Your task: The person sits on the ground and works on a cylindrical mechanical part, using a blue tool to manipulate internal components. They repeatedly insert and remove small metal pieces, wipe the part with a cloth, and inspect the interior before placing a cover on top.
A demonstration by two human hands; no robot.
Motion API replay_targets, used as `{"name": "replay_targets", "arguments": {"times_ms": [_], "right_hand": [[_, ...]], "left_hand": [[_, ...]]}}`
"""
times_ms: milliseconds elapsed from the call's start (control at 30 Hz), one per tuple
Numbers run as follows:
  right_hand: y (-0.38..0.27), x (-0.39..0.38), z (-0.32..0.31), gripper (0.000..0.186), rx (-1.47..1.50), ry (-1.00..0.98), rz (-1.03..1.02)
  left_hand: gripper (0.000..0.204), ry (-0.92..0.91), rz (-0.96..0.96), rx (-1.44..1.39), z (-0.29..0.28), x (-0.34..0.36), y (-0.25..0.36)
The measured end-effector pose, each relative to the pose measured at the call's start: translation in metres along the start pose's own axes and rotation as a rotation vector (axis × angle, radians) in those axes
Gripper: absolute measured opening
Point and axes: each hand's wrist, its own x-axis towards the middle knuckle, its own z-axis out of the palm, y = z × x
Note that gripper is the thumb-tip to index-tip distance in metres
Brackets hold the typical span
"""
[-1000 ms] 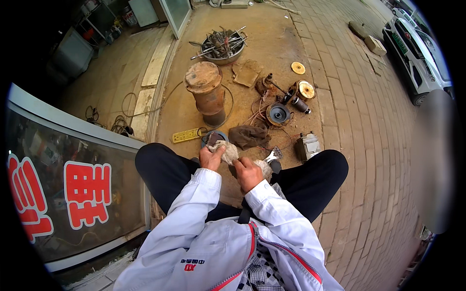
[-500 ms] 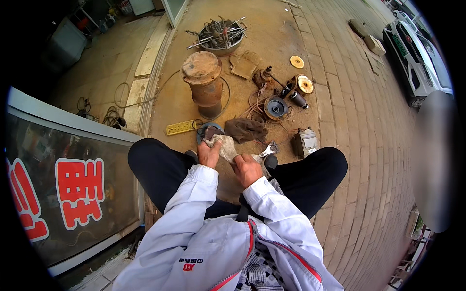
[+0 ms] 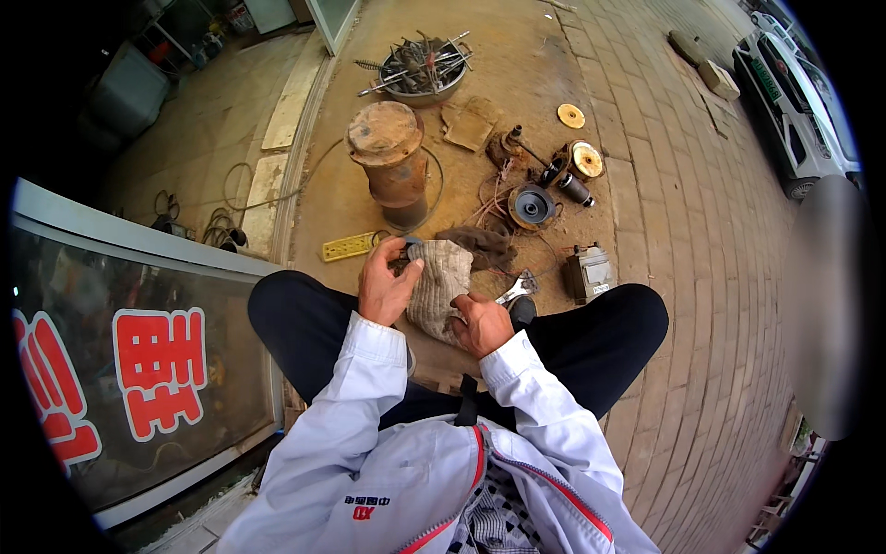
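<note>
A beige ribbed knitted cloth (image 3: 437, 291) is spread between my hands, in front of my lap. My left hand (image 3: 386, 284) is at its upper left edge, fingers curled around that edge and thumb on the fabric. At the lower right side, my right hand (image 3: 483, 325) grips the cloth with closed fingers. Just beyond it on the ground lies a crumpled dark brown rag (image 3: 480, 245). An adjustable wrench (image 3: 519, 287) rests beside my right shoe. A yellow power strip (image 3: 349, 246) is to the left, partly behind my left hand.
A rusty metal cylinder (image 3: 388, 171) stands ahead, with a basin (image 3: 434, 94) of tools behind it. Motor parts (image 3: 532, 205), a metal box (image 3: 588, 273) and flat cardboard (image 3: 469, 126) lie around. A glass door panel (image 3: 231, 360) is at left; a parked white car (image 3: 794, 120) stands far right.
The bunched cloth has been drawn closer and opened out into a broad flat piece. My left hand has shifted slightly left and turned; my right hand has moved a little to the right.
</note>
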Motion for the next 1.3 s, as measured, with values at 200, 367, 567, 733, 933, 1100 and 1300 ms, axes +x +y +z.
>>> {"name": "replay_targets", "arguments": {"times_ms": [200,367,567,733,933,1100,1300], "right_hand": [[-0.021,0.065,-0.068,0.047,-0.053,0.117,-0.076],[-0.054,0.156,-0.104,0.081,-0.193,0.183,-0.212],[-0.073,0.266,-0.11,0.116,-0.478,0.065,-0.275],[-0.082,0.332,-0.099,0.127,-0.681,-0.121,-0.287],[-0.084,0.359,-0.097,0.123,-0.718,-0.238,-0.342],[-0.086,0.364,-0.096,0.12,-0.635,-0.255,-0.337],[-0.079,0.342,-0.137,0.121,-0.331,-0.139,-0.343]], "left_hand": [[0.04,0.188,0.353,0.026,-0.107,0.094,0.122],[0.037,0.369,0.276,0.279,-0.154,0.154,0.099],[0.03,0.429,0.339,0.346,-0.137,0.158,0.1],[0.031,0.426,0.322,0.35,-0.14,0.156,0.099],[0.034,0.429,0.298,0.324,-0.142,0.16,0.106],[0.034,0.425,0.307,0.326,-0.146,0.16,0.103],[0.034,0.453,0.301,0.336,-0.157,0.156,0.1]]}}
